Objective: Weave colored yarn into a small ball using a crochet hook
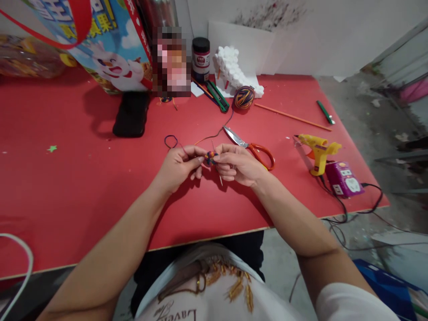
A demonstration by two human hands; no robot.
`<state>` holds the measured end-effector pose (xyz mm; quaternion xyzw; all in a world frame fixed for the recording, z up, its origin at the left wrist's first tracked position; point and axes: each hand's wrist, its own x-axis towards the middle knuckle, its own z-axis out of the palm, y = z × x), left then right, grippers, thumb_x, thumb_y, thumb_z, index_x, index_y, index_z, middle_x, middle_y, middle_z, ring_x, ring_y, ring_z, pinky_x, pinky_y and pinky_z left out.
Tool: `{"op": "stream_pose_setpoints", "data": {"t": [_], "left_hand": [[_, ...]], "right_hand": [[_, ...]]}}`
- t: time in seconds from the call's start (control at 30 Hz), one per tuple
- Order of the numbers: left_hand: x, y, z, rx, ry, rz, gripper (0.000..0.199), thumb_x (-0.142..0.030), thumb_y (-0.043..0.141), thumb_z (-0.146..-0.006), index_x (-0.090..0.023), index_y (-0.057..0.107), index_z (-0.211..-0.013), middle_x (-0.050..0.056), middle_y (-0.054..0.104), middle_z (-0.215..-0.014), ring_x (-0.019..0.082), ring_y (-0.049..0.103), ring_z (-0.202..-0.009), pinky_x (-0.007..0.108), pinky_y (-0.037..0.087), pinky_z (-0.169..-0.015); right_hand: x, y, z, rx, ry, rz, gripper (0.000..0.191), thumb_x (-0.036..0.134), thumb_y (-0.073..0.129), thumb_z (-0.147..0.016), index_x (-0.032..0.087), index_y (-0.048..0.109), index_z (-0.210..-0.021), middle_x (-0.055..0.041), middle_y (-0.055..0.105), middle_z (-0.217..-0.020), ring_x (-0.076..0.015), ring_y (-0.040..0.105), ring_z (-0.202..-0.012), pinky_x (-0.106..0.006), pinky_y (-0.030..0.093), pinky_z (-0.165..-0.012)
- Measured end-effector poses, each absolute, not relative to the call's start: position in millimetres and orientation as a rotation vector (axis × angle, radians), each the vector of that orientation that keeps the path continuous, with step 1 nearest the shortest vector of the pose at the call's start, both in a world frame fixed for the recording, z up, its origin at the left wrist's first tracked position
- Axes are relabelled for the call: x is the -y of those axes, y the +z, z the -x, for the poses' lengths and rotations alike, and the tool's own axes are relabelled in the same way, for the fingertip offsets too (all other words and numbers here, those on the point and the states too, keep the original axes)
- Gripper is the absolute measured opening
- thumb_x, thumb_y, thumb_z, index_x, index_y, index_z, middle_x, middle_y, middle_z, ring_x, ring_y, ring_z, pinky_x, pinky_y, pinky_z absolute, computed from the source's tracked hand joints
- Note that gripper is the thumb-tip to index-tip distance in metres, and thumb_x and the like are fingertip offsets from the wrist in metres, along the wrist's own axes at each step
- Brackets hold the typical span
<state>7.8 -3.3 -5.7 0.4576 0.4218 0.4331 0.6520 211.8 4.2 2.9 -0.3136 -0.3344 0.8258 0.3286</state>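
Between my two hands, above the red table (83,178), is a small multicoloured crochet piece (210,157). My left hand (180,168) pinches its left side between thumb and fingers. At its right side, my right hand (239,165) is closed around a thin crochet hook (220,180), whose ends stick out above and below the fingers; its head is too small to make out. Yarn leads back to a multicoloured yarn ball (244,97), and a dark loop of yarn (170,141) lies by my left hand. Orange-handled scissors (262,154) lie just beyond my right hand.
A yellow glue gun (317,149) and a purple box (344,179) with cords stand at right. Behind are a green cutter (218,96), a black-lidded jar (201,60) and a white bumpy object (230,67). A phone (131,114) and printed bag (113,49) are at left.
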Motion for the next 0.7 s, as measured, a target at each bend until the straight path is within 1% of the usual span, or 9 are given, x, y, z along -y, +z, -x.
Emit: {"op": "stream_pose_setpoints", "data": {"t": [0.13, 0.23, 0.3, 0.37, 0.4, 0.5, 0.6, 0.63, 0.7], "left_hand": [[4, -5, -6, -0.907, 0.915, -1.107, 0.011, -0.022, 0.085, -0.081, -0.015, 0.078, -0.08, 0.004, 0.068, -0.052, 0.011, 0.058, -0.04, 0.019, 0.047, -0.041], [3, -2, -5, -0.912, 0.942, -1.115, 0.009, -0.02, 0.084, -0.079, -0.014, 0.077, -0.079, 0.004, 0.07, -0.054, 0.011, 0.061, -0.041, 0.019, 0.049, -0.042], [3, 1, -4, -0.95, 0.939, -1.137, 0.006, -0.019, 0.082, -0.08, -0.014, 0.078, -0.082, 0.003, 0.071, -0.055, 0.012, 0.062, -0.042, 0.019, 0.05, -0.042], [3, 5, -3, -1.0, 0.929, -1.17, 0.004, -0.018, 0.079, -0.083, -0.014, 0.078, -0.085, 0.003, 0.072, -0.057, 0.013, 0.063, -0.043, 0.02, 0.052, -0.044], [3, 7, -3, -1.021, 0.932, -1.185, 0.004, -0.018, 0.078, -0.085, -0.014, 0.078, -0.086, 0.003, 0.073, -0.058, 0.013, 0.064, -0.043, 0.021, 0.053, -0.044], [2, 9, -1, -1.054, 0.967, -1.218, 0.006, -0.02, 0.076, -0.089, -0.015, 0.078, -0.091, 0.003, 0.073, -0.059, 0.013, 0.066, -0.045, 0.021, 0.054, -0.047], [1, 8, 1, -1.063, 1.006, -1.247, 0.008, -0.024, 0.078, -0.091, -0.017, 0.075, -0.089, 0.002, 0.073, -0.06, 0.013, 0.065, -0.045, 0.02, 0.052, -0.046], [1, 7, 2, -1.051, 1.032, -1.259, 0.01, -0.025, 0.08, -0.091, -0.018, 0.074, -0.087, 0.002, 0.074, -0.064, 0.012, 0.066, -0.047, 0.02, 0.052, -0.046], [2, 6, 3, -0.988, 1.104, -1.274, 0.014, -0.026, 0.083, -0.09, -0.018, 0.074, -0.084, 0.004, 0.077, -0.08, 0.011, 0.067, -0.051, 0.021, 0.055, -0.049]], "right_hand": [[-5, 3, -213, 0.875, 2.156, 0.835, 0.027, 0.023, 0.083, -0.082, 0.021, 0.057, -0.084, 0.0125, 0.051, -0.05, -0.0013, 0.027, -0.039, -0.015, 0.022, -0.039], [-6, -1, -212, 0.935, 2.129, 0.833, 0.027, 0.025, 0.084, -0.083, 0.021, 0.057, -0.085, 0.0136, 0.048, -0.05, -0.0019, 0.029, -0.039, -0.015, 0.025, -0.039], [-5, -4, -212, 1.054, 2.021, 0.827, 0.03, 0.029, 0.085, -0.083, 0.022, 0.057, -0.087, 0.0138, 0.049, -0.05, -0.003, 0.033, -0.039, -0.017, 0.029, -0.039], [-4, -5, -213, 1.256, 1.795, 0.834, 0.029, 0.032, 0.084, -0.085, 0.023, 0.058, -0.09, 0.0121, 0.053, -0.055, -0.0054, 0.041, -0.041, -0.019, 0.036, -0.04], [-3, -6, -213, 1.386, 1.65, 0.853, 0.024, 0.031, 0.082, -0.088, 0.023, 0.059, -0.093, 0.0097, 0.057, -0.062, -0.0072, 0.048, -0.045, -0.021, 0.041, -0.043], [-1, -6, -216, 1.782, 1.036, 0.852, 0.008, 0.017, 0.069, -0.094, 0.023, 0.063, -0.094, 0.0023, 0.064, -0.079, -0.0115, 0.058, -0.065, -0.026, 0.049, -0.059], [-2, -8, -218, 2.052, 0.547, 0.709, 0.013, 0.01, 0.064, -0.096, 0.023, 0.062, -0.096, -0.0025, 0.067, -0.088, -0.0175, 0.063, -0.081, -0.033, 0.052, -0.072], [-2, -9, -218, 2.097, 0.448, 0.673, 0.014, 0.01, 0.063, -0.098, 0.024, 0.061, -0.098, -0.0033, 0.067, -0.09, -0.0187, 0.064, -0.084, -0.034, 0.053, -0.074], [-4, -10, -218, 2.125, 0.305, 0.636, 0.016, 0.009, 0.061, -0.101, 0.025, 0.06, -0.101, -0.004, 0.068, -0.093, -0.0192, 0.065, -0.086, -0.034, 0.054, -0.074]]}}
